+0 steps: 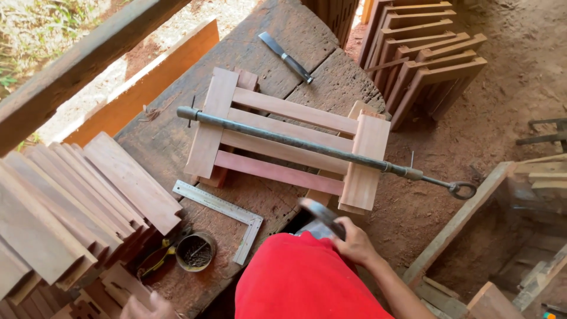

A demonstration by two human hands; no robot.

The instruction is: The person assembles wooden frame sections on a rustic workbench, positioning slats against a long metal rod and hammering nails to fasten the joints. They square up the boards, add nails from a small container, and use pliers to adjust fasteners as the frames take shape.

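Down at the lower left edge, the left hand (147,307) is only partly in view near the stacked wooden boards (77,201); whether its fingers are spread or closed, I cannot tell. Just right of it on the worn bench (295,35) stand a small round tin of nails (196,251) and a steel try square (221,212). Beyond these lies the slatted wooden frame (289,139), flat on the bench, with a long bar clamp (307,145) squeezing it; the clamp's long axis runs from upper left down to lower right, its ring end overhanging the bench edge. A chisel (286,57) rests farther back. To the right, the right hand (354,242) has its fingers wrapped tightly round a hammer (322,215), whose blurred head sits just before the frame's near corner. The hammer looks head-heavy and rigid, best gripped low on the handle; the frame seems stiff but light.
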